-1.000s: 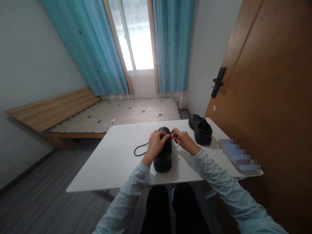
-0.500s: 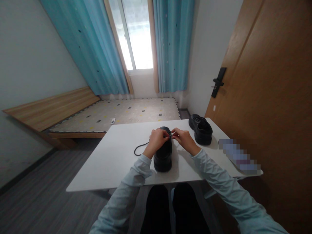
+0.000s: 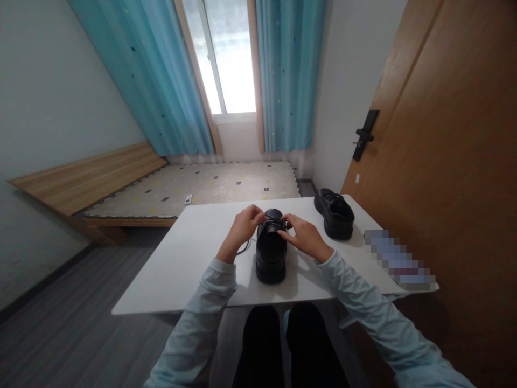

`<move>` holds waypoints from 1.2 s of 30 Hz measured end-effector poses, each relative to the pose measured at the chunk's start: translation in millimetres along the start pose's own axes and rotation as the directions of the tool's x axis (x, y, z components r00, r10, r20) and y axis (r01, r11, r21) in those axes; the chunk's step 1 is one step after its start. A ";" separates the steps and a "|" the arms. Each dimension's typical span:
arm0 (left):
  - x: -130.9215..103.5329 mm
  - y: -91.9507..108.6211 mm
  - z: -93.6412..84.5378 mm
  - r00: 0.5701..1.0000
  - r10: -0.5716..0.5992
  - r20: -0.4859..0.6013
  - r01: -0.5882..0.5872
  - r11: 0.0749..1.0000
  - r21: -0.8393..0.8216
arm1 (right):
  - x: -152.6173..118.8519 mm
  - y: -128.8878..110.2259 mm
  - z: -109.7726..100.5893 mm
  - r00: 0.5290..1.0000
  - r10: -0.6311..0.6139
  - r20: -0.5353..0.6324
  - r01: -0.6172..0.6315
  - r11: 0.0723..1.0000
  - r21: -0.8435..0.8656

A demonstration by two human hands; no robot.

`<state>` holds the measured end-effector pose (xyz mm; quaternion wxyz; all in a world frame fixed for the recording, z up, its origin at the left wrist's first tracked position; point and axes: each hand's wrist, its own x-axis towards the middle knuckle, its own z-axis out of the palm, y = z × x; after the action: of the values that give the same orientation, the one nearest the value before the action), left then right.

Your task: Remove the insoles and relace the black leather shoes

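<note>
A black shoe (image 3: 271, 261) stands on the white table (image 3: 173, 269) in front of me, its heel toward me. My left hand (image 3: 247, 222) is at the left of its front part, thumb and fingertips pinched on the black shoelace. A loop of that shoelace (image 3: 243, 249) lies on the table left of the shoe, partly behind my left wrist. On the right side my right hand (image 3: 301, 233) rests against the shoe by the lace holes, thumb apart from its fingers and over the opening.
A second black shoe (image 3: 336, 214) stands at the table's back right. Near the right edge lies a blurred-out flat item (image 3: 398, 261). Beyond the table is a low bed (image 3: 218, 186) with a small white remote (image 3: 188, 199). A wooden door (image 3: 440, 134) is at the right.
My left hand has moved left from across the shoe to its left side, uncovering the shoe's opening. My right thumb has spread from its fingers. Less of the lace loop shows on the table.
</note>
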<state>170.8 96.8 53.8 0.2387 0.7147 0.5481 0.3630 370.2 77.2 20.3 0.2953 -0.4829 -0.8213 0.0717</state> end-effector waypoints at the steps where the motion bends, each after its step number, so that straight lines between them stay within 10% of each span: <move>1: 0.2 -2.1 -2.7 1.000 -0.017 0.012 0.018 0.995 -0.094 | -0.1 0.7 0.5 1.000 -0.008 0.002 0.008 1.000 0.002; 8: -6.4 -1.4 -9.5 0.994 -0.087 0.071 0.112 0.731 -0.673 | 2.3 3.1 8.7 0.986 0.003 -0.170 0.019 0.992 0.124; 14: -9.5 5.3 -13.9 0.998 0.006 0.069 0.048 0.664 -0.746 | 12.0 7.9 12.9 0.979 0.141 -0.146 -0.106 0.968 0.229; 20: -8.7 0.7 -16.9 0.986 0.167 -0.005 -0.167 0.985 -0.042 | 20.5 8.8 11.8 0.977 0.200 -0.073 -0.166 0.929 0.331; 29: -18.1 5.1 -9.8 0.959 0.237 0.157 -0.281 0.713 0.642 | 21.4 7.8 9.1 0.963 0.239 -0.128 -0.170 0.900 0.401; 36: -20.6 -12.7 -12.6 0.979 0.156 0.133 -0.202 0.637 0.744 | 15.8 -3.9 7.0 0.975 0.081 -0.209 -0.043 0.983 0.179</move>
<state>150.5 79.9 47.0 -0.1008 0.8096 0.5687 0.1047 357.7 89.5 22.7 0.4210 -0.4859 -0.7595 0.0995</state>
